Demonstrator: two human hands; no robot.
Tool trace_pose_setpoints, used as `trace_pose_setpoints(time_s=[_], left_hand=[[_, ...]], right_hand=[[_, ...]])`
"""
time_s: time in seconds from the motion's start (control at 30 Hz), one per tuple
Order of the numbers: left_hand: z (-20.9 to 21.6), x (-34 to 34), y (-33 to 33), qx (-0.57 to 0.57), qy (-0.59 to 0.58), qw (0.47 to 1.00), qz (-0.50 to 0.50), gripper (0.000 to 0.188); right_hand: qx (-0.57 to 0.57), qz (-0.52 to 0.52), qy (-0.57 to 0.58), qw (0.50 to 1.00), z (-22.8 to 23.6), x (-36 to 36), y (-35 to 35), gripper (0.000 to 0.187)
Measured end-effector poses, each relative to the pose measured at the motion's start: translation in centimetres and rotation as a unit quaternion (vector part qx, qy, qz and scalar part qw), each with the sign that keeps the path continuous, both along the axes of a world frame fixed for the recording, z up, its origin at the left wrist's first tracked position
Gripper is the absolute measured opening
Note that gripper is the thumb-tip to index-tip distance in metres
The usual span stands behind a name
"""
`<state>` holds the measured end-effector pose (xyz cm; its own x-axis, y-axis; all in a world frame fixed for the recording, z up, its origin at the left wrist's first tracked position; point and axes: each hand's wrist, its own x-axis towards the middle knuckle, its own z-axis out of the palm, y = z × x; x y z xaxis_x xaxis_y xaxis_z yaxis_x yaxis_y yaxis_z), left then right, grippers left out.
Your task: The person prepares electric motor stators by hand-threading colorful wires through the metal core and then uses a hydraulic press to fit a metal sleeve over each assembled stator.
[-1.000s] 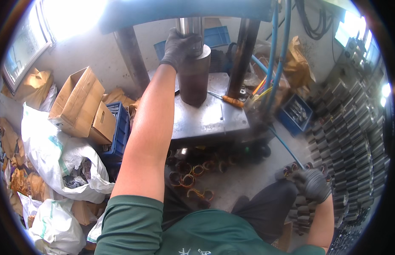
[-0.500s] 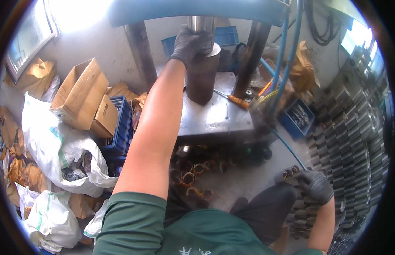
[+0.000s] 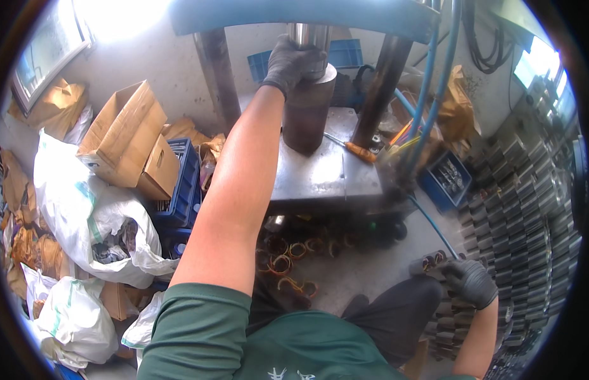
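My left hand (image 3: 295, 63), in a dark grey glove, reaches up with its fingers wrapped round the lower end of a shiny steel shaft (image 3: 309, 35). The shaft comes down from a blue press beam (image 3: 294, 14). Right below the hand, a dark metal cylinder (image 3: 307, 117) with a pale round top stands upright on the steel press table (image 3: 320, 179). What lies between the fingers and the cylinder's top is hidden. Low at the right, my gloved right hand (image 3: 473, 282) is closed round the end of a thin blue lever (image 3: 434, 227). A dark ring-shaped part with coppery wire (image 3: 427, 261) lies beside it.
An orange-handled screwdriver (image 3: 360, 152) lies on the table beside a press column (image 3: 378, 95). Blue hoses (image 3: 432, 69) hang at the right. Stacked metal cores (image 3: 519, 221) line the right side. White sacks (image 3: 85, 215), a cardboard box (image 3: 120, 136) and a blue crate (image 3: 180, 196) crowd the left.
The view has shifted slightly, so the press appears a little further right. Both hands keep their holds, and the cylinder stays in place on the table.
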<state>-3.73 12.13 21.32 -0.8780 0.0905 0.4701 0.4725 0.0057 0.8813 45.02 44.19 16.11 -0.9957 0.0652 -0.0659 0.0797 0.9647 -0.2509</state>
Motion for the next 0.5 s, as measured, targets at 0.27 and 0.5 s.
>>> trace_pose_setpoints(time_s=[0.27,0.5], left_hand=[[-0.1,-0.8,0.2,-0.019,0.011,1.0,0.006,0.062],[-0.2,-0.8,0.6,-0.024,0.016,0.999,0.025,0.096]], right_hand=[[-0.024,-0.017,0.052,0.998,1.4,-0.7,-0.2,0.022],[0.03,-0.05,0.362,0.93,4.6,-8.6,0.7,0.009]])
